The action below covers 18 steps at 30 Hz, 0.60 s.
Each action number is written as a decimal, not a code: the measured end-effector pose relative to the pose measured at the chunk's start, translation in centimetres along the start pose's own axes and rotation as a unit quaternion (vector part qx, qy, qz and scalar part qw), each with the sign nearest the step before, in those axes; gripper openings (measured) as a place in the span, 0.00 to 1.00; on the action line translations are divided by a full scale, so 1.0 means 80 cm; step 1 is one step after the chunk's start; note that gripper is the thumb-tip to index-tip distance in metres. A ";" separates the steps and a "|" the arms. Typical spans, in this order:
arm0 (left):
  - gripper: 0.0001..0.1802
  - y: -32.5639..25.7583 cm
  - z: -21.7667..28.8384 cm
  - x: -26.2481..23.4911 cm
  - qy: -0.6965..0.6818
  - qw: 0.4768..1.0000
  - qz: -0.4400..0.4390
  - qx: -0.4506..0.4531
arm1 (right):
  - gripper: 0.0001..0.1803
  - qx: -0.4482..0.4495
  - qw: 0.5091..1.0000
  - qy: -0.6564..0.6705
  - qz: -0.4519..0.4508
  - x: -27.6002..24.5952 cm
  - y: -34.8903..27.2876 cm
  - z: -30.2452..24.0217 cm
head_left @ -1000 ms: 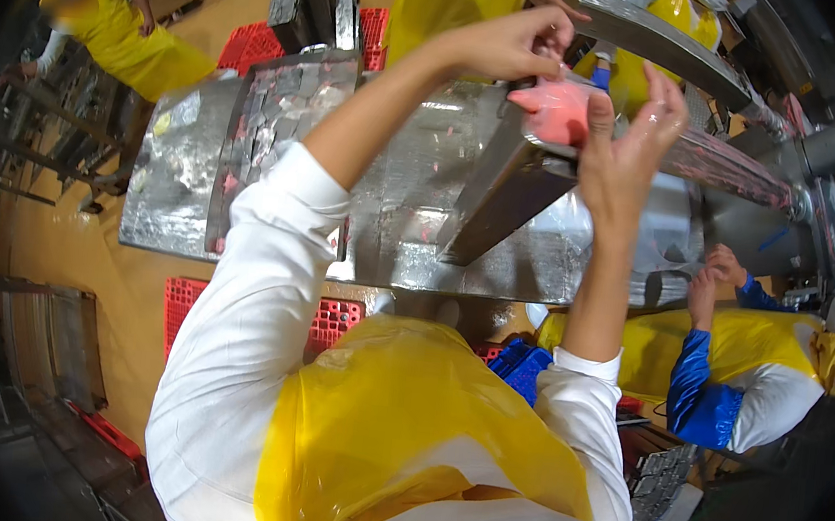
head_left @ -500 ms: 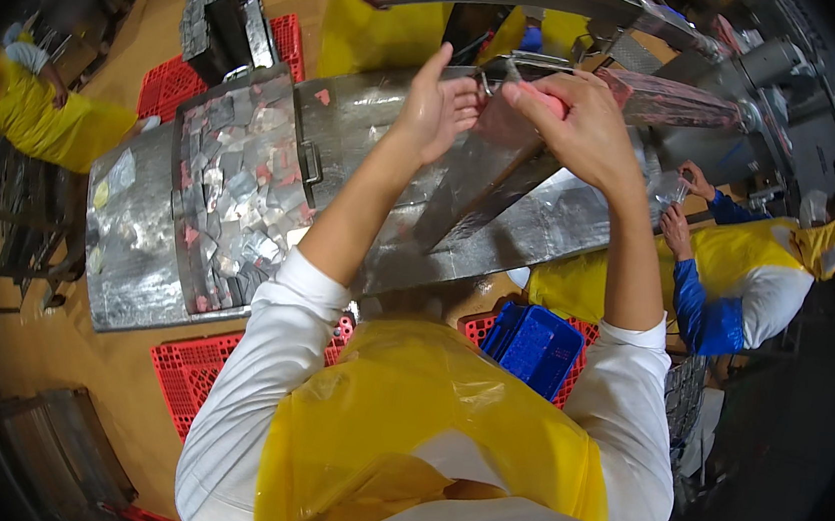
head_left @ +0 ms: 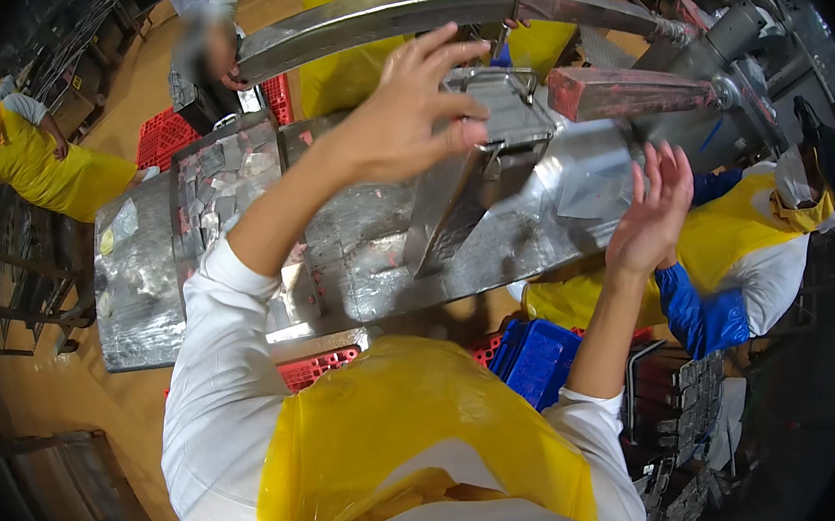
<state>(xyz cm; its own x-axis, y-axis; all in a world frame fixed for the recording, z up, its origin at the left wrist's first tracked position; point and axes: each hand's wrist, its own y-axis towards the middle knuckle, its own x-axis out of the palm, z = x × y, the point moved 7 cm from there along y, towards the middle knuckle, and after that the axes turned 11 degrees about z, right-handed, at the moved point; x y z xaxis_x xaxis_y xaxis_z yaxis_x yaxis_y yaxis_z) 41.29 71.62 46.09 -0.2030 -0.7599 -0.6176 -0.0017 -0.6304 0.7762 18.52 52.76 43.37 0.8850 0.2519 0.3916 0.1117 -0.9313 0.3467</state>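
My left hand (head_left: pixel 407 109) is raised over the steel work table (head_left: pixel 339 243), fingers spread and holding nothing, close to a grey metal box-shaped part (head_left: pixel 497 117) on a slanted steel chute (head_left: pixel 453 204). My right hand (head_left: pixel 656 205) is also up, fingers apart and empty, hovering above the right end of the table. A reddish block of frozen meat (head_left: pixel 635 93) lies on the machine just beyond my right hand. I wear white sleeves and a yellow apron (head_left: pixel 420 442).
A curved steel rail (head_left: pixel 380 21) arches overhead. Red crates (head_left: pixel 163 136) and a blue crate (head_left: pixel 534 357) stand around the table. A person in yellow apron and blue sleeves (head_left: pixel 729 260) works at right; others stand at left and behind.
The pink piece seen between my hands a second ago is gone from them. Both hands have opened and moved apart, and my view has swung over the table.
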 end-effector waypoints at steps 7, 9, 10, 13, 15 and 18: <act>0.19 0.113 -0.017 0.033 -0.207 0.963 -0.092 -0.145 | 0.52 0.156 0.765 -0.474 -0.407 0.138 -0.053 -0.012; 0.17 0.121 -0.005 0.034 -0.182 0.974 -0.058 -0.119 | 0.53 0.156 0.743 -0.487 -0.431 0.139 -0.034 -0.015; 0.17 0.119 -0.002 0.034 -0.215 0.965 -0.064 -0.133 | 0.54 0.156 0.732 -0.493 -0.444 0.138 -0.029 -0.017; 0.16 0.121 -0.010 0.035 -0.264 0.941 -0.102 -0.185 | 0.52 0.119 0.782 -0.430 -0.436 0.149 -0.006 -0.039; 0.15 0.128 -0.031 0.049 -0.237 0.928 -0.148 -0.245 | 0.46 0.092 0.833 -0.384 -0.387 0.154 0.021 -0.054; 0.12 0.143 -0.122 0.090 -0.351 0.905 -0.134 -0.198 | 0.26 0.090 0.930 -0.119 -0.336 0.196 0.036 -0.091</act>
<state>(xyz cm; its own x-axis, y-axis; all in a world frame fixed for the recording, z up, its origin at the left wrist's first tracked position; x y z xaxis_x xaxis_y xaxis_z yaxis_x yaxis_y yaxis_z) 49.40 57.37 49.24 -0.8203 -0.3712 -0.4350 0.1809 -0.8901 0.4184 29.45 55.92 56.75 0.6611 0.7470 -0.0699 0.7303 -0.6193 0.2885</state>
